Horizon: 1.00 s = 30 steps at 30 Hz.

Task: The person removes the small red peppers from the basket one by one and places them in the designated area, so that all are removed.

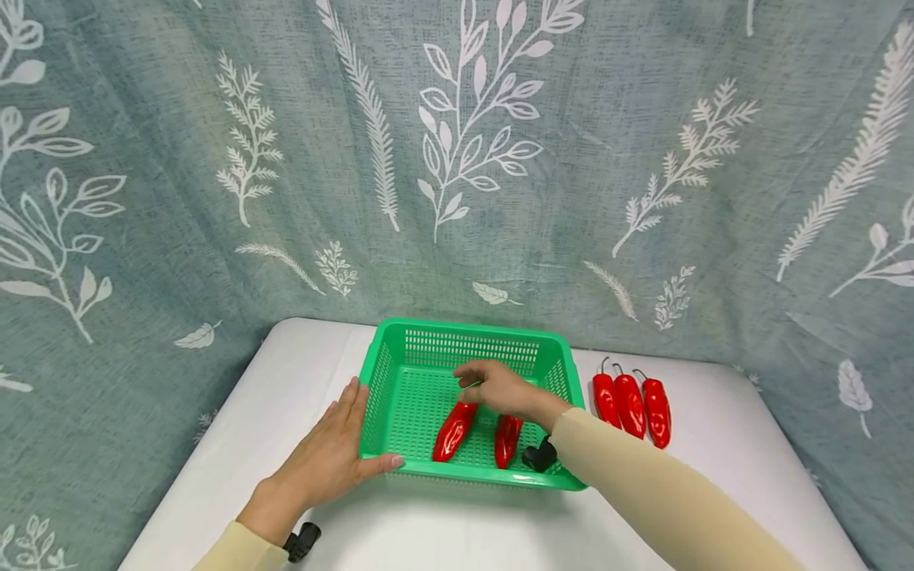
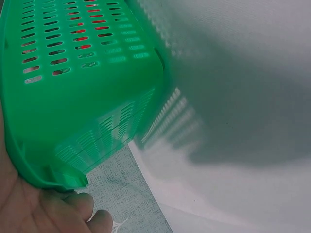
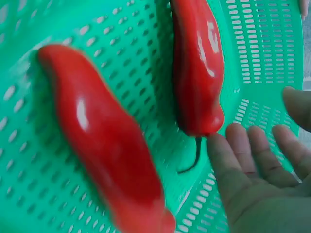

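A green perforated plastic basket stands on the white table. My left hand rests on its front left corner, fingers straight along the left side and thumb on the front rim. Inside lie two glossy red peppers: one left of centre, the other further right, partly hidden under my right wrist. Over the basket, my right hand has its fingers loosely extended and holds nothing. In the right wrist view its fingertips are right at the stem end of one red pepper, whose thin dark stem shows.
To the basket's right, three red peppers lie side by side on the table, stems pointing away. A grey-green curtain with white leaf prints hangs behind and on both sides. Black wrist cameras sit at both sleeves.
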### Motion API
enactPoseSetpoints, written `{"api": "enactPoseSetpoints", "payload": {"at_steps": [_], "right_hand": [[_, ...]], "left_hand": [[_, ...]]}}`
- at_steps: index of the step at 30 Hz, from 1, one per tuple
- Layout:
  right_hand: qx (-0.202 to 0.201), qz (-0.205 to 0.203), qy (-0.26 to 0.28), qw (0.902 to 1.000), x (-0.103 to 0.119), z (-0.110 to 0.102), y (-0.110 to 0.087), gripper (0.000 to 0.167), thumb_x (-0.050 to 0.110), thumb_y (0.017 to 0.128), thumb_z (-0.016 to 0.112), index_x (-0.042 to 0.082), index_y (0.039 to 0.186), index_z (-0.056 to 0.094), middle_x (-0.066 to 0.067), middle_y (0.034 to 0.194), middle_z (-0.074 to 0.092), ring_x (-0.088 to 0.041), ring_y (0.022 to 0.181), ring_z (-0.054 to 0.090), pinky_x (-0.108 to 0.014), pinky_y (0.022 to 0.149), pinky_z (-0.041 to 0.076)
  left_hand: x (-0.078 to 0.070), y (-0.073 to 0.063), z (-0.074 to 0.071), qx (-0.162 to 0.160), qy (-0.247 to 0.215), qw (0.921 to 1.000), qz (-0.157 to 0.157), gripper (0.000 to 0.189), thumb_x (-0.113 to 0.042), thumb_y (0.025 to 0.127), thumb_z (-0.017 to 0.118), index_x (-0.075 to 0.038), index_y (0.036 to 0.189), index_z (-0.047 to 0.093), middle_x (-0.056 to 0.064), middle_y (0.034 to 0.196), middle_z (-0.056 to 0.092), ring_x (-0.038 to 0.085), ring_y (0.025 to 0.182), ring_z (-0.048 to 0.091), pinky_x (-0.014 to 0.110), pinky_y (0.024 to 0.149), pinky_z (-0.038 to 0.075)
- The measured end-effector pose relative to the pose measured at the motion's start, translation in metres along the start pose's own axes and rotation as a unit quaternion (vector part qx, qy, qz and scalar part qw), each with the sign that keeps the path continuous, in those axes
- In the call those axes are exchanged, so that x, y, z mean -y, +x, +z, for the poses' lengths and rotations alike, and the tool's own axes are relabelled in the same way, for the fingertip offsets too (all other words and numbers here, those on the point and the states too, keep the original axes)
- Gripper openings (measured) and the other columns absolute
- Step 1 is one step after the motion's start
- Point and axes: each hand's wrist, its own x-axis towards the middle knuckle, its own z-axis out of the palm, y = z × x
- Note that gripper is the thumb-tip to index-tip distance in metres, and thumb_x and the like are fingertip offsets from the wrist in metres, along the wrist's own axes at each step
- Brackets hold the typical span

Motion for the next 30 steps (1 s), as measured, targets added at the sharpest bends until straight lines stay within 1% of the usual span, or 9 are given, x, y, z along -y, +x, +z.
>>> {"api": "enactPoseSetpoints", "payload": {"at_steps": [4, 6, 10, 11, 13, 17, 19, 25, 30], "right_hand": [[-0.025, 0.052, 0.031, 0.9978, -0.004, -0.005, -0.005, 0.048, 0.004, 0.098, 0.068, -0.002, 0.144, 0.058, -0.027, 0.141, 0.059, -0.032, 0.117, 0.067, -0.053, 0.097, 0.061], [-0.029, 0.082, 0.037, 0.9956, -0.004, -0.007, -0.007, 0.052, 0.001, 0.095, 0.069, -0.006, 0.144, 0.056, -0.028, 0.132, 0.063, -0.034, 0.108, 0.071, -0.052, 0.089, 0.064], [-0.012, 0.136, 0.029, 0.9901, -0.005, -0.008, -0.009, 0.062, -0.001, 0.092, 0.073, -0.009, 0.148, 0.049, -0.024, 0.109, 0.068, -0.036, 0.091, 0.074, -0.046, 0.076, 0.067], [-0.006, 0.145, 0.027, 0.9890, -0.005, -0.007, -0.009, 0.064, 0.000, 0.091, 0.074, -0.008, 0.150, 0.048, -0.022, 0.107, 0.069, -0.036, 0.089, 0.074, -0.045, 0.074, 0.067], [0.008, 0.151, 0.026, 0.9882, -0.006, -0.004, -0.008, 0.066, 0.002, 0.092, 0.076, -0.006, 0.151, 0.047, -0.022, 0.114, 0.068, -0.034, 0.089, 0.071, -0.045, 0.075, 0.067], [0.031, 0.129, 0.018, 0.9910, -0.009, 0.003, 0.000, 0.067, 0.006, 0.092, 0.078, -0.003, 0.152, 0.048, -0.022, 0.139, 0.061, -0.030, 0.100, 0.069, -0.049, 0.081, 0.065], [0.040, 0.113, 0.011, 0.9927, -0.009, 0.007, 0.005, 0.066, 0.008, 0.092, 0.079, -0.001, 0.151, 0.050, -0.022, 0.145, 0.058, -0.028, 0.105, 0.069, -0.050, 0.085, 0.064], [0.063, 0.067, -0.014, 0.9956, 0.000, 0.021, 0.020, 0.066, 0.014, 0.094, 0.080, 0.004, 0.152, 0.052, -0.020, 0.145, 0.057, -0.023, 0.107, 0.068, -0.049, 0.087, 0.063], [0.081, 0.038, -0.028, 0.9956, 0.008, 0.037, 0.031, 0.064, 0.018, 0.093, 0.081, 0.008, 0.149, 0.053, -0.016, 0.134, 0.062, -0.023, 0.101, 0.067, -0.050, 0.085, 0.063]], "left_hand": [[0.001, 0.000, 0.000, -0.007, -0.002, 1.0000, 0.005, 0.126, -0.083, 0.090, 0.056, 0.009, 0.165, 0.014, 0.028, 0.174, 0.010, 0.040, 0.162, 0.017, 0.058, 0.128, 0.027], [0.001, 0.000, 0.000, -0.010, -0.003, 0.9999, 0.006, 0.126, -0.082, 0.090, 0.058, 0.010, 0.165, 0.015, 0.028, 0.174, 0.011, 0.040, 0.162, 0.019, 0.058, 0.128, 0.028], [0.001, 0.000, -0.001, -0.006, -0.008, 1.0000, 0.002, 0.126, -0.081, 0.090, 0.059, 0.009, 0.165, 0.013, 0.028, 0.174, 0.009, 0.040, 0.162, 0.019, 0.058, 0.128, 0.027], [0.001, 0.000, -0.001, -0.002, -0.009, 1.0000, 0.000, 0.126, -0.082, 0.090, 0.059, 0.008, 0.165, 0.012, 0.027, 0.175, 0.008, 0.040, 0.162, 0.018, 0.057, 0.129, 0.027], [0.001, 0.001, -0.001, 0.004, -0.015, 0.9999, -0.001, 0.126, -0.081, 0.091, 0.058, 0.008, 0.166, 0.012, 0.027, 0.175, 0.007, 0.040, 0.162, 0.017, 0.058, 0.129, 0.026], [-0.001, 0.001, -0.002, 0.012, -0.022, 0.9997, -0.005, 0.125, -0.080, 0.091, 0.059, 0.008, 0.166, 0.011, 0.027, 0.175, 0.006, 0.041, 0.162, 0.017, 0.058, 0.129, 0.025], [-0.001, 0.001, -0.003, 0.010, -0.023, 0.9997, -0.005, 0.124, -0.080, 0.091, 0.059, 0.009, 0.165, 0.012, 0.028, 0.175, 0.008, 0.042, 0.161, 0.019, 0.059, 0.128, 0.026], [-0.001, 0.002, -0.003, 0.010, -0.015, 0.9998, -0.006, 0.124, -0.081, 0.091, 0.057, 0.008, 0.165, 0.013, 0.027, 0.175, 0.008, 0.041, 0.162, 0.019, 0.058, 0.129, 0.026], [0.001, 0.002, -0.001, 0.013, -0.015, 0.9998, -0.007, 0.124, -0.081, 0.091, 0.057, 0.007, 0.166, 0.013, 0.025, 0.175, 0.008, 0.040, 0.162, 0.019, 0.057, 0.129, 0.026]]}}
